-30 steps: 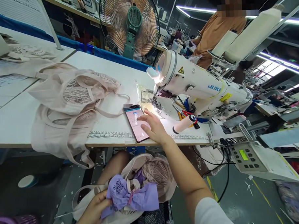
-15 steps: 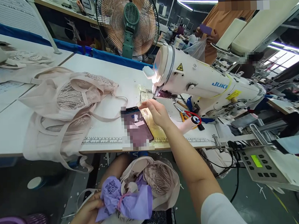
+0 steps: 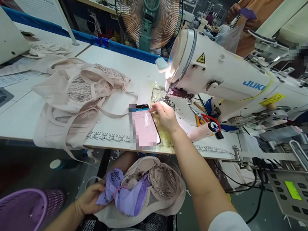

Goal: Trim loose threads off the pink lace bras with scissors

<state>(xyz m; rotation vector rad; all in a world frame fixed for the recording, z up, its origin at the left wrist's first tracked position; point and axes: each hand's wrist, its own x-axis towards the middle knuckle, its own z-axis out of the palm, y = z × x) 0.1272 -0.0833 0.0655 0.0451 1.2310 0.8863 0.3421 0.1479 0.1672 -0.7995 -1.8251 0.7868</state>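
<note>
On my lap lies a beige lace bra (image 3: 162,184) with a crumpled purple slip (image 3: 133,197) on top, printed with a QR code and gathered by a pink tie. My left hand (image 3: 92,196) pinches the left end of that slip at the bra's edge. A phone (image 3: 145,127) rests on the white table at its front edge, its screen lit with a pale pink page and a blue bar. My right hand (image 3: 165,115) reaches over the phone's upper right corner, fingers bent but apart, fingertips at the screen's edge and holding nothing.
A white sewing machine (image 3: 218,76) stands right of the phone, its lamp lit. Beside it lie a pink thread cone (image 3: 202,131) and red-handled scissors (image 3: 209,118). More beige bras (image 3: 74,94) are piled left. A fan (image 3: 150,18) stands behind; a purple basket (image 3: 43,200) is lower left.
The phone's screen has gone from a dark picture to a pale pink page. The purple slip is tilted and shifted slightly left with my left hand. The view has moved, bringing the basket further in.
</note>
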